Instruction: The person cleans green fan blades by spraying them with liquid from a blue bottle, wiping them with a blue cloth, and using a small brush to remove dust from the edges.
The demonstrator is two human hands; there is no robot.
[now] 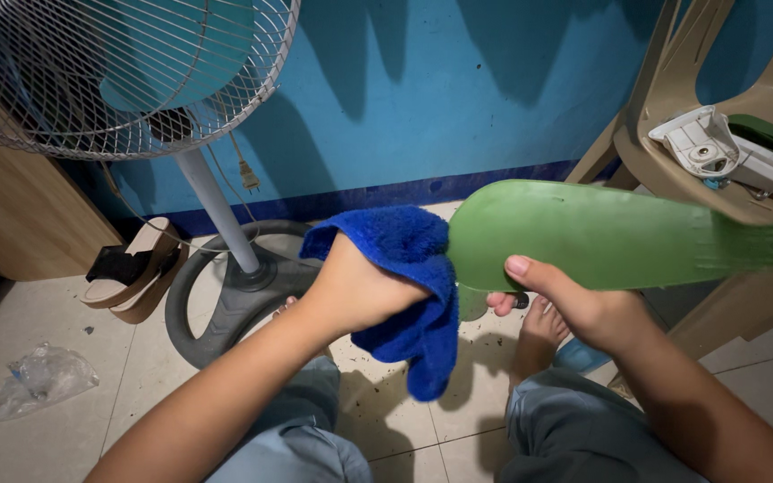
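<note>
We find the left hand (355,291) gripping a blue cloth (404,286) pressed to the near end of a green blade (601,234), centre frame. The right hand (574,304) holds the blade from beneath. We judge wiping under way; the next stroke needs steady support. The blade's far tip is blurred, and the fan (118,72) at upper left is cut off.

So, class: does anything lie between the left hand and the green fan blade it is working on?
Yes. A blue cloth is wrapped over the left hand and lies between it and the green fan blade. The right hand grips the blade bare, with nothing between.
</note>
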